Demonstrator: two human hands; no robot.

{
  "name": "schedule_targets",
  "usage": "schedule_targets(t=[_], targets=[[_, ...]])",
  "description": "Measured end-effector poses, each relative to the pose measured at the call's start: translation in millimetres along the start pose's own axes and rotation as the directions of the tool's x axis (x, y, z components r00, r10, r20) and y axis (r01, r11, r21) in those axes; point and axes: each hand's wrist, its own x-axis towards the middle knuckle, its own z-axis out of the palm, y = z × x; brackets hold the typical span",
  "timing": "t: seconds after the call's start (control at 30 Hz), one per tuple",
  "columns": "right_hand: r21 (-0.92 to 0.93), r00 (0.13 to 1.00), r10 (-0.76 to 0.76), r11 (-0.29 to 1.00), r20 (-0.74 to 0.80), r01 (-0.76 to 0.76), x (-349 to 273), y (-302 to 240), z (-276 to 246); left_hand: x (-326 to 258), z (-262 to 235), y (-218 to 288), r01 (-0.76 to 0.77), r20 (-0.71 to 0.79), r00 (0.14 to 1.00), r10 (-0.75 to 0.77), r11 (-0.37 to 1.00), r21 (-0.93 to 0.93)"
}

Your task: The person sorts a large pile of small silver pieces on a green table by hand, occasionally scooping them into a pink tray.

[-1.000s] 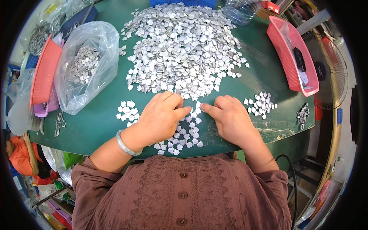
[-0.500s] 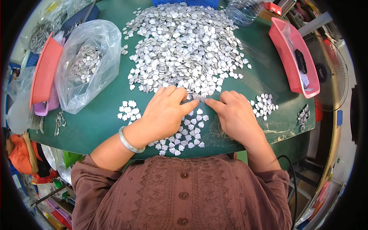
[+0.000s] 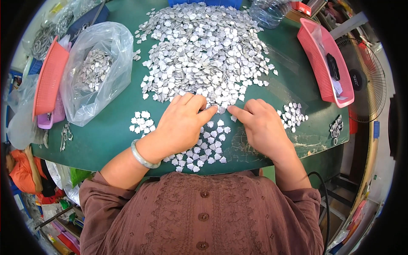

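Head view: left hand [image 3: 180, 125], right hand [image 3: 265, 127] at silvery pieces [image 3: 202, 55], grips unclear; fan [image 3: 358, 80] lettered.

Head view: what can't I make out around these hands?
In the head view:
Left hand, right hand: palms hidden by their backs.
Whether fingertips pinch anything: too small to tell.
Silver pile: its lower layers covered by its top.
Blue container: cut off by the top edge.

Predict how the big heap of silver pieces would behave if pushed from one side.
The heap would probably spread and slump rather than shift as one block, since its small pieces lie loose and overlapping. Being flat, the pieces would likely skid, not roll, across the green tabletop. Their crisp outlines and metallic sheen suggest each is stiff.
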Motion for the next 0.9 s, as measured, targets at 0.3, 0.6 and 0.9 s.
schedule_targets(t=[0.3,0.6,0.9], targets=[[0.058,1.000,-0.013,0.998,-0.019,0.014,-0.5,-4.8,0.1,-5.3,1.4,-1.5,0.032,0.002,1.000,-0.032,0.997,-0.077],[0.180,0.997,-0.047,0.983,0.055,0.036,-3.1,-5.1,-3.8,-3.4,1.2,-1.5,0.054,-0.008,0.998,-0.055,0.995,-0.084],[0.090,0.998,-0.055,0.994,0.001,0.055,6.2,-11.7,5.5,-7.0,-0.1,-3.0,0.010,-0.030,0.999,-0.013,0.995,-0.095]])
